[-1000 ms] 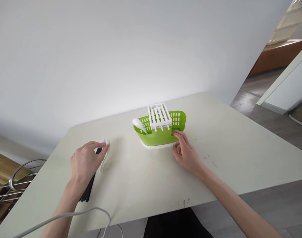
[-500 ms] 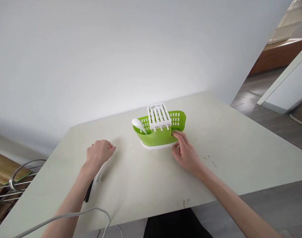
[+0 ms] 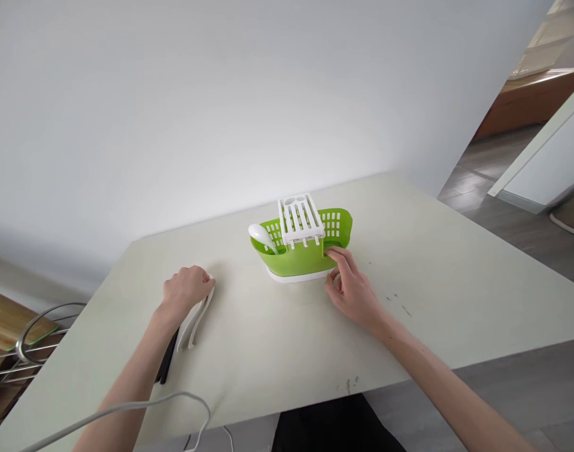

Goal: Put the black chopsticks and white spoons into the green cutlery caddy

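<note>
My left grip shifted toward basket, clamped on white spoons left of it; two handles show, earlier one. My right grip unmoved, pinching basket's front edge. Judged: spoons paired, outside basket.

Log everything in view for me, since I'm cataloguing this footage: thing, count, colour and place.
basket: one, green with white base, on table
slotted rack: one, white, across basket
spoon: one, white, in basket's left end
handles: two, white, below left hand; upper ends hidden
sticks: count unclear, black, partly behind left arm
table: one, pale, centre
marks: several, dark, table's right half and near edge
cable: one, grey, lower left
wall: one, pale, behind table
board: one, brown, far left
wire stand: one, metallic, far left
floor: one, grey, right
clothing: black, bottom centre
left hand: one, over handles
right hand: one, on basket's front edge
</note>
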